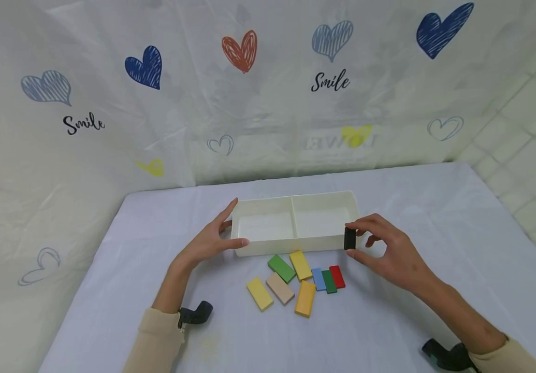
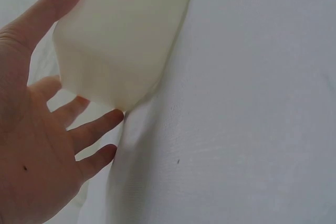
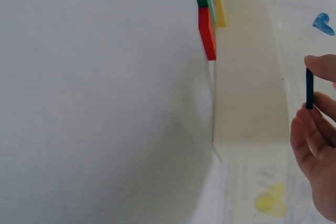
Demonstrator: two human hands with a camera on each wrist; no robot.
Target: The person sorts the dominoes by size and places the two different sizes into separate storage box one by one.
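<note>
A white two-compartment tray (image 1: 294, 246) lies across the table. My left hand (image 1: 207, 238) holds its left end, with the thumb along the near wall and the index finger up at the far corner. In the left wrist view, the fingertips meet the tray's end wall (image 2: 94, 77). Between thumb and fingers, my right hand (image 1: 395, 254) pinches a black block (image 1: 350, 238) upright, in front of the tray's right near corner. The right wrist view shows that block (image 3: 310, 88) edge-on, raised beyond the tray (image 3: 247, 93).
Several blocks lie before the tray: green (image 1: 281, 268), tan (image 1: 280, 288), yellow (image 1: 260, 293), another yellow (image 1: 301, 265) and orange (image 1: 305, 299). Thinner blue (image 1: 319, 279), dark green (image 1: 329, 282) and red (image 1: 337, 277) ones sit at their right. A heart-printed cloth (image 1: 268, 103) hangs behind.
</note>
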